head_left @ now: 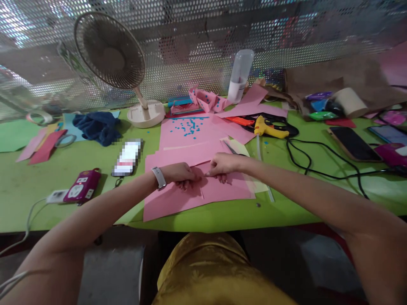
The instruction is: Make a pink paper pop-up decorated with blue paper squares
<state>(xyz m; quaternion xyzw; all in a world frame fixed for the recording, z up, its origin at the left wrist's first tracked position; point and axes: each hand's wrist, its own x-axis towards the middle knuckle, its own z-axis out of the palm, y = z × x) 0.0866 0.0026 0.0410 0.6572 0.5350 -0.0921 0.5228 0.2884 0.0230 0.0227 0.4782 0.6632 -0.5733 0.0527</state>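
Note:
My left hand (182, 174), with a white watch on the wrist, rests curled on a pink paper sheet (178, 199) at the near edge of the green table (38, 186). My right hand (222, 165) is beside it, fingers pinched on the same pink paper along a fold or cut line. More pink sheets (190, 140) lie just behind, one dotted with small blue pieces (189, 126). Scissors (230, 147) lie partly under my right hand's far side.
A desk fan (111, 55) stands at the back left, a white bottle (240, 76) at the back middle. A yellow glue gun (270, 129) with black cable lies right. Phones (354, 144), a blue cloth (95, 125), a power strip (81, 186) and another phone (127, 159) lie around.

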